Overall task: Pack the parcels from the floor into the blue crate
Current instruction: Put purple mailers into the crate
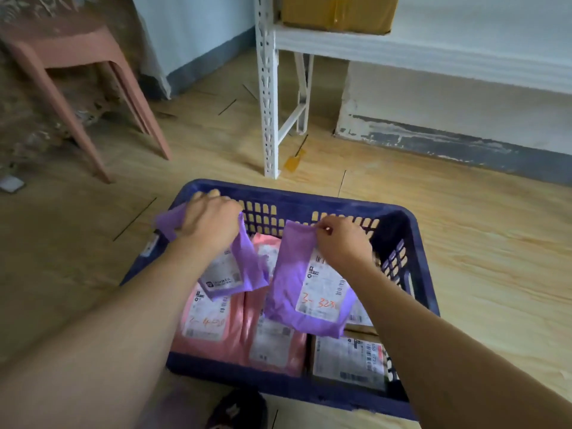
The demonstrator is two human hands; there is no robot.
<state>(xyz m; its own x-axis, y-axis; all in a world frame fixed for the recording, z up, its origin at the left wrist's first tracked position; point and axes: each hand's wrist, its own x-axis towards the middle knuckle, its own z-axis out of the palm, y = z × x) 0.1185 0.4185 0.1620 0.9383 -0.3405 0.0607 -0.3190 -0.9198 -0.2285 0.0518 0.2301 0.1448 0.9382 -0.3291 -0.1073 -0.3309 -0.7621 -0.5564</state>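
Probably a parcel storeroom — slotted metal rack (pixel 268 88), carton (pixel 337 10), labelled parcels (pixel 272 345).

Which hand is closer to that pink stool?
Left. The left hand is at the crate's far left corner, toward the stool; the right hand is farther right, over the crate.

Top centre, the box (pixel 337 13) is cut by the upper edge; upper left, the stool (pixel 62 41) by the corner. A dark shape (pixel 238 408), too blurred to name, runs off the bottom edge. The left purple parcel (pixel 252 270) and right purple parcel (pixel 284 295) hide parts of the pink parcels (pixel 213 345). Label print is unreadable.
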